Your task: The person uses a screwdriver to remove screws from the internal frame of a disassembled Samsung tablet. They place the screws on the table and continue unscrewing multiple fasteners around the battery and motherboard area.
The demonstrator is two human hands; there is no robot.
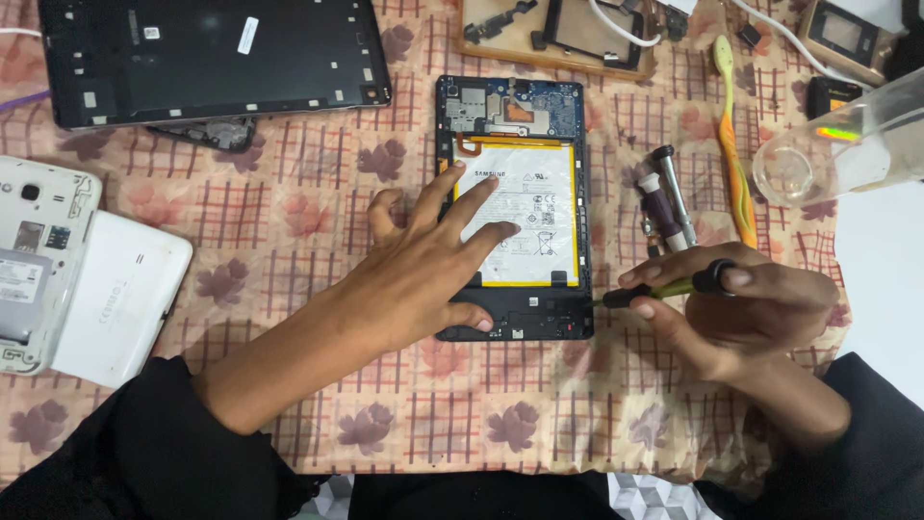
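The left hand (423,270) lies spread, fingers apart, on the opened tablet (513,207) — pressing its white battery (525,207) and lower frame, seemingly to keep it from sliding on the cloth-covered surface (289,221). The right hand (741,303) is closed around a small screwdriver (664,287), tip at the tablet's lower right corner. Spare drivers (664,197) and a toothbrush (733,144) lie just beyond the right hand — within reach.

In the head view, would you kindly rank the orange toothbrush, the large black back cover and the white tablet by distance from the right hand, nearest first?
From the right hand:
1. Orange toothbrush, just above it, on the right.
2. Large black back cover, top left.
3. White tablet, far left edge.
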